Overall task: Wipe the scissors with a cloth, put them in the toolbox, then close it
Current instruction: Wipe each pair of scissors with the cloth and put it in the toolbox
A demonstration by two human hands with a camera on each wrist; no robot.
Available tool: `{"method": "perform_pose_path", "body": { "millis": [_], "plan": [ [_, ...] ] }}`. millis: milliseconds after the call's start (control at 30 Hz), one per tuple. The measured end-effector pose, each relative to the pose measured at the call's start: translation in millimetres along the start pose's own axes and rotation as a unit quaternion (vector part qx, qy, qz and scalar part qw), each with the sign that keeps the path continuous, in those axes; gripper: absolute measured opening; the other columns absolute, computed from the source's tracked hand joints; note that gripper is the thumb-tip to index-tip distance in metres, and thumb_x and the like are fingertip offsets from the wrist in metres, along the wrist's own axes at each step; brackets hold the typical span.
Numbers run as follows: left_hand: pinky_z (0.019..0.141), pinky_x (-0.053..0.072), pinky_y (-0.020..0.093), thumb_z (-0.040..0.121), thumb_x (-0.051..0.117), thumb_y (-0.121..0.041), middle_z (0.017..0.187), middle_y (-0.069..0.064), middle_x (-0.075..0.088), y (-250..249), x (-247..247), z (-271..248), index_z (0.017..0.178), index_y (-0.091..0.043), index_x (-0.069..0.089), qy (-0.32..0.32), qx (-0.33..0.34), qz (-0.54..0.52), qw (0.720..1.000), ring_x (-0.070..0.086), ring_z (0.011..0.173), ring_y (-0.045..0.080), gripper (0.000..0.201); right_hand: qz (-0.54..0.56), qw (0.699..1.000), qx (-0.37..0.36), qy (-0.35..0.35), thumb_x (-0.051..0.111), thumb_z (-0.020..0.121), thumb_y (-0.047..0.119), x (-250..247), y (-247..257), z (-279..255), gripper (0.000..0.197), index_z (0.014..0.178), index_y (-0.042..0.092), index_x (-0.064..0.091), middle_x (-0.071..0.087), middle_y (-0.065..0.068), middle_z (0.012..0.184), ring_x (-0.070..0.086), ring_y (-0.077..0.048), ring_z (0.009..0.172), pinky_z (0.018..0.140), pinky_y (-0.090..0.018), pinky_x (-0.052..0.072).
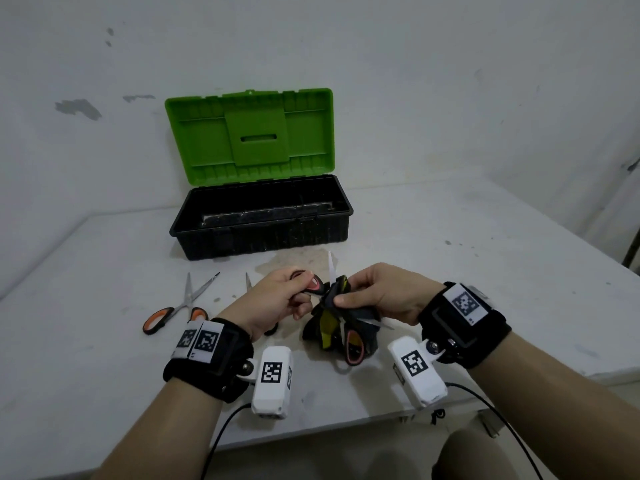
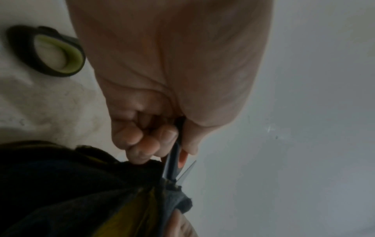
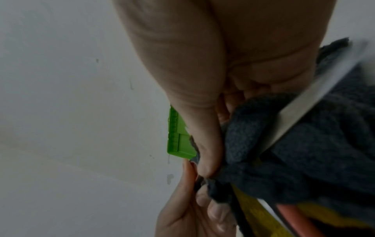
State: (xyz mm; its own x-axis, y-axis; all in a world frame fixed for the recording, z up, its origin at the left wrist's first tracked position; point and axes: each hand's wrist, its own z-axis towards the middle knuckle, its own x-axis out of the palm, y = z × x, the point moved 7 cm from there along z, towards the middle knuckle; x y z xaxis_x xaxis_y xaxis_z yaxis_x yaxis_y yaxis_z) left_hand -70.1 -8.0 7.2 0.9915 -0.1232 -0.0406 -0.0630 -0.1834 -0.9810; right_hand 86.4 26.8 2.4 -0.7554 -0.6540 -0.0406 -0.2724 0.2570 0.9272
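Observation:
A pair of scissors with red-and-black handles [image 1: 309, 283] is held spread open above the table. My left hand [image 1: 294, 297] grips its upper handle [image 2: 176, 154]. My right hand [image 1: 360, 296] pinches a dark grey and yellow cloth [image 1: 327, 323] bunched round the pivot and blades. One blade tip [image 1: 330, 268] sticks up out of the cloth, and the other blade [image 3: 314, 99] runs under my right palm. The second handle [image 1: 354, 348] hangs below the cloth. The toolbox [image 1: 263, 237] stands open behind, its green lid [image 1: 249, 133] upright against the wall.
Orange-handled scissors [image 1: 176, 306] lie open on the table to the left. Another pair with a green-lined handle [image 2: 50, 52] lies mostly hidden under my left hand. The table's front edge [image 1: 311, 431] runs just below my wrists, and its right edge slopes back at the right.

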Motion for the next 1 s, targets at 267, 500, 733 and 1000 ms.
{"method": "perform_pose_path", "body": {
  "millis": [267, 500, 733, 1000],
  "plan": [
    [0.051, 0.038, 0.021, 0.107, 0.041, -0.017, 0.06, 0.001, 0.03, -2.8, 2.0, -3.4, 0.089, -0.006, 0.052, 0.03, 0.001, 0.039, 0.999, 0.041, 0.055, 0.016, 0.025, 0.026, 1.0, 0.01, -0.005, 0.073, 0.084, 0.007, 4.2, -2.7, 0.9, 0.026, 0.107, -0.004, 0.07, 0.07, -0.012, 0.084, 0.064, -0.014, 0.063, 0.058, -0.02, 0.052],
    [0.05, 0.041, 0.019, 0.106, 0.044, -0.017, 0.065, 0.0, 0.052, 7.2, 12.4, -6.2, 0.086, -0.007, 0.053, 0.067, -0.018, 0.052, 0.996, 0.046, 0.053, 0.011, 0.024, 0.064, 0.994, -0.025, -0.083, 0.073, 0.086, 0.019, -14.1, 10.8, 7.2, 0.022, 0.101, 0.003, 0.071, 0.073, -0.016, 0.09, 0.069, -0.025, 0.077, 0.077, -0.04, 0.058],
    [0.052, 0.038, 0.02, 0.106, 0.042, -0.018, 0.062, 0.002, 0.033, 14.6, -5.0, -5.2, 0.084, -0.009, 0.057, 0.023, -0.024, -0.028, 0.999, 0.043, 0.057, 0.016, 0.028, 0.14, 0.976, -0.08, -0.146, 0.069, 0.088, 0.022, -49.2, 12.3, -1.1, 0.037, 0.112, -0.005, 0.066, 0.071, -0.02, 0.103, 0.067, -0.027, 0.089, 0.081, -0.036, 0.056],
    [0.051, 0.037, 0.022, 0.107, 0.041, -0.017, 0.057, 0.0, 0.034, 5.9, 0.5, 0.6, 0.085, -0.008, 0.054, 0.029, -0.013, -0.007, 0.999, 0.043, 0.055, 0.017, 0.027, 0.016, 0.999, -0.045, -0.025, 0.073, 0.082, 0.009, -8.1, 7.7, -3.4, 0.01, 0.091, 0.004, 0.076, 0.073, -0.016, 0.085, 0.069, -0.023, 0.074, 0.068, -0.028, 0.057]
  ]
}}
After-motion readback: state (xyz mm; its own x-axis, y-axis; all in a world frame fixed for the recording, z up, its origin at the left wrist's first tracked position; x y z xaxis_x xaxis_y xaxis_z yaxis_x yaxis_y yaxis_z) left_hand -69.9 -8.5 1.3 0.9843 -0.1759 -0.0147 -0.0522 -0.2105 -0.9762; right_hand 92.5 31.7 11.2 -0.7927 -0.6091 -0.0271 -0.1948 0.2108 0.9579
